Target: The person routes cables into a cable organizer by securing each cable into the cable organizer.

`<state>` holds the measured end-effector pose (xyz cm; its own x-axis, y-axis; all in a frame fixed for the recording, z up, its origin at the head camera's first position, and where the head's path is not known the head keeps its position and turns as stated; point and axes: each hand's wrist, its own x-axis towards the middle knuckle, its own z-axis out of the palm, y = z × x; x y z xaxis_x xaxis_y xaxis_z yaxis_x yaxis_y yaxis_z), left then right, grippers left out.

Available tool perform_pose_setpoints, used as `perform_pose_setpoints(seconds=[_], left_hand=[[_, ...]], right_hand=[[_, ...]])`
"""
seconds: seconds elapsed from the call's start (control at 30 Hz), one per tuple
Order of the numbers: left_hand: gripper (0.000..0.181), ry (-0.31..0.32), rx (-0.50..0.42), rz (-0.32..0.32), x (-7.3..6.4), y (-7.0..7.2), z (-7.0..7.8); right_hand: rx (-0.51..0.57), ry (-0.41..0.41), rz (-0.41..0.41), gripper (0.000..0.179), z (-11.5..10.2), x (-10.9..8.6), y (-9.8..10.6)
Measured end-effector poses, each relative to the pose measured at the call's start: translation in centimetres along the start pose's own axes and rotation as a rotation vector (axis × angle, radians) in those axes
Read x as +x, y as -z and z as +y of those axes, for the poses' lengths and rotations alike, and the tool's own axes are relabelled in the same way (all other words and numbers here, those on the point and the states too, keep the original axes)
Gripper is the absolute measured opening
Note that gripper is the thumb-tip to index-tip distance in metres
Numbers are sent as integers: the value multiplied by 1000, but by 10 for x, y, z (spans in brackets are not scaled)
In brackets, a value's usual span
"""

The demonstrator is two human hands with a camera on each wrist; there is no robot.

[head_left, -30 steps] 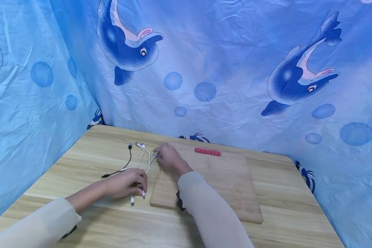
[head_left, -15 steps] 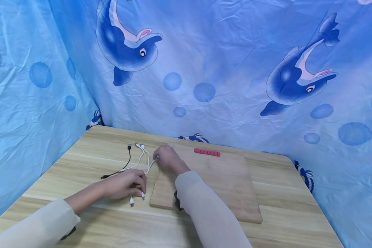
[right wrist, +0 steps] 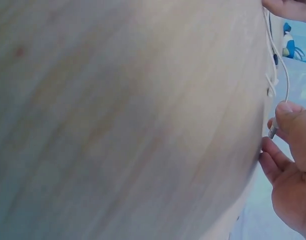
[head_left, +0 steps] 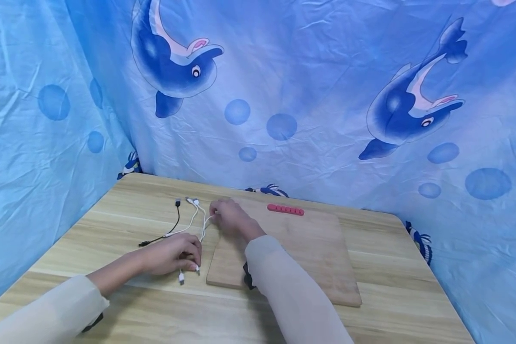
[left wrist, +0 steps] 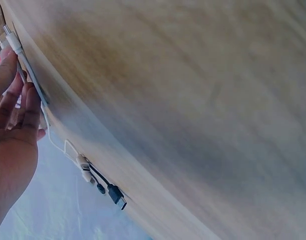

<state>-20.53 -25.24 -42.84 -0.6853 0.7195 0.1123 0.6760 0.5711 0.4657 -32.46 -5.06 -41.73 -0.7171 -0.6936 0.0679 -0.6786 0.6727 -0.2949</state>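
My left hand [head_left: 172, 254] rests low over the table, its thumb and fingers pinching a white USB cable [left wrist: 12, 40] near a plug. Two white plugs [head_left: 181, 278] stick out just below that hand. At the left edge of the wooden board, my right hand [head_left: 231, 215] pinches a white cable end [right wrist: 275, 125] between thumb and finger. White cable runs between both hands. Beyond the left hand lie other white plugs [head_left: 195, 202] and a black USB cable [head_left: 178, 217]. The fingers hide part of the held ends.
A wooden board [head_left: 292, 253] lies flat on the table [head_left: 395, 267]. Near its far edge sits a red notched strip [head_left: 285, 210]. A blue dolphin-print curtain [head_left: 318, 86] surrounds the back and sides.
My right hand has shifted slightly, and the plug seen at its fingertips a second ago is now covered. The left hand stays almost where it was.
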Motion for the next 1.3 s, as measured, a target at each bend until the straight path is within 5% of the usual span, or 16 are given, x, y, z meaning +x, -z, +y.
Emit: perform_pose_setpoints(seconds=[0.33,0.67,0.77,1.03,1.3], left_hand=[[10,36,-22,1,0,2,4],[9,-68,-30,46,8,6,14],[10,-105,-28,39,14,7,19],[11,-172,-2,50,34,-5,27],[5,-155,9,102,55,-14,40]], right_hand=[[237,-17,25,7,5,-1,21],[818,-165,156,25,23,-19,37],[913,-191,156,27,31,-24,41],[870,-200,161,24,48,-39,53],[834,-208,214,21,64,-56,70]])
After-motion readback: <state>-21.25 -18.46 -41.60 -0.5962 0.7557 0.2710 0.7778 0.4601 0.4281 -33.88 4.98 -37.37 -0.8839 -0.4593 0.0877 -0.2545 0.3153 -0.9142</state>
